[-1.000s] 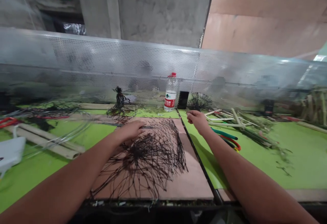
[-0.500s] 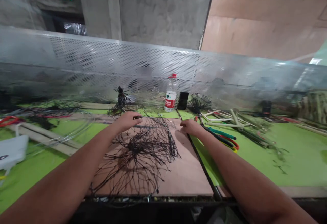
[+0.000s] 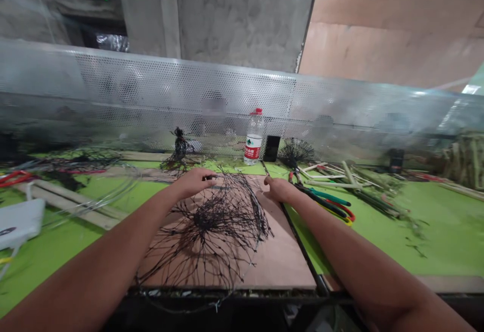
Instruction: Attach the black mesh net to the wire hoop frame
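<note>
Compared with the earlier view, the black knotted cord net (image 3: pixel 223 226) is drawn further toward the far edge of the flat pinkish plywood board (image 3: pixel 283 256), on which it lies, its long axis running far to near. The left hand (image 3: pixel 193 182) is curled narrowly at the net's far rim, and the right hand (image 3: pixel 280 189) is held with fingers close together beside it; whether strands are gripped cannot be told.
</note>
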Motion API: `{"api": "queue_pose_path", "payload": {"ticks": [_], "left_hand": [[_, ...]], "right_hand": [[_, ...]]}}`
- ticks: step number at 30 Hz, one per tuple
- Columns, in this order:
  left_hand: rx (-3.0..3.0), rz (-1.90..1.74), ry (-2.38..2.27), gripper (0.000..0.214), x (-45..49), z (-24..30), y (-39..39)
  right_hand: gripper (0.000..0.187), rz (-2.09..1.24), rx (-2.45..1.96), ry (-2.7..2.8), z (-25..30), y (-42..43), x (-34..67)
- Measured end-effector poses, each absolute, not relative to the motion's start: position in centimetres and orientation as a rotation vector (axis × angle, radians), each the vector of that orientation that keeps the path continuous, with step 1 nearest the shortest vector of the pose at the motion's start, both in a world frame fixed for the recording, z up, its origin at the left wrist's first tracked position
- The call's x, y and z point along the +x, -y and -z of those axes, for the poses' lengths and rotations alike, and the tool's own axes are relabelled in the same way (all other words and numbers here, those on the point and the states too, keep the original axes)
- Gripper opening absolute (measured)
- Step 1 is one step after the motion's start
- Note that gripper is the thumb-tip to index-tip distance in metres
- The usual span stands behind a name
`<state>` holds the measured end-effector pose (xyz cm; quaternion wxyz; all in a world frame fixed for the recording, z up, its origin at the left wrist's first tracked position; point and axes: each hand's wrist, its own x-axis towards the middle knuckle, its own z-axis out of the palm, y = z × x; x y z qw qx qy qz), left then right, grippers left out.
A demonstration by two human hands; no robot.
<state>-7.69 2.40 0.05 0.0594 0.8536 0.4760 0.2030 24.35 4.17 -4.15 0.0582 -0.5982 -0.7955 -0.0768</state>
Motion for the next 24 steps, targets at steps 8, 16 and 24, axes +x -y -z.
{"api": "queue_pose_path", "payload": {"ticks": [8, 16, 24], "left_hand": [[2.575, -0.626, -1.359, 0.043, -7.9, 0.4, -3.2], [2.564, -0.565, -1.289, 0.049, -7.7, 0.5, -2.7], [2.593, -0.539, -1.332, 0.045, -7.8, 0.1, -2.3]], "right_hand": [[0.050, 0.126, -1.703, 2.328, 2.4, -3.5, 25.8], [0.041, 0.095, -1.733, 2.235, 2.8, -3.9, 26.3], [0.041, 0.310, -1.850, 2.094, 2.1, -4.0, 26.4]]}}
